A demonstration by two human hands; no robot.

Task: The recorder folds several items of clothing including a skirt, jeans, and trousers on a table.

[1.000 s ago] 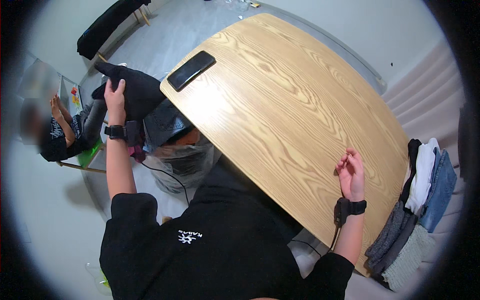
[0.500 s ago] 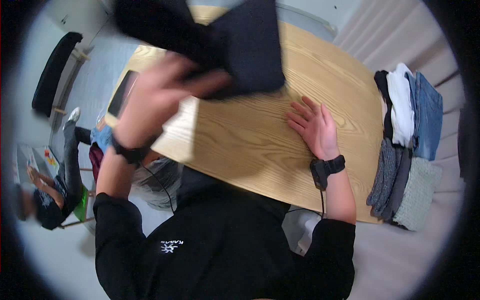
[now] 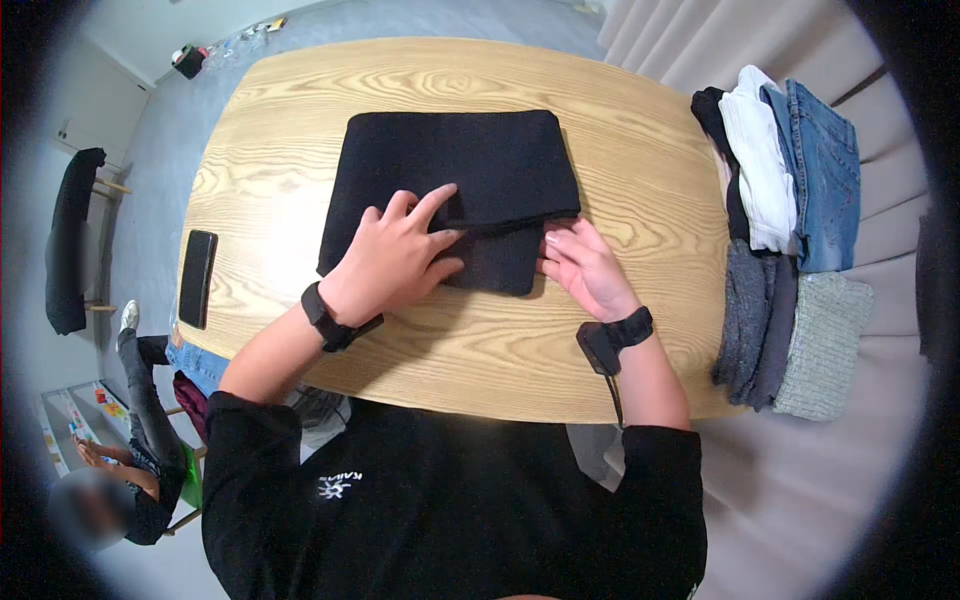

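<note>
A folded black garment (image 3: 450, 160) lies on the wooden table in front of me. Its top layer overlaps a lower flap, which shows at the near right. My left hand (image 3: 395, 255) rests on the cloth's near side, palm down, fingers spread over the fold. At the near right corner is my right hand (image 3: 588, 270), its fingers loosely bent and the tips touching the edge of the flap. Part of those fingertips is tucked behind the cloth. Each wrist wears a black strap; the right one carries a small device with a cable.
A black phone (image 3: 198, 280) lies on the table's left side. Folded clothes, among them blue jeans (image 3: 828, 180), a white garment (image 3: 760, 170) and a grey knit (image 3: 825, 345), stack along the right edge. Another person (image 3: 130, 490) sits at the lower left. A dark-covered seat (image 3: 75, 250) stands beyond.
The black garment, lifted and blurred at the far left before, now lies flat on the table. My left hand has come down onto it; my right hand has moved to its edge.
</note>
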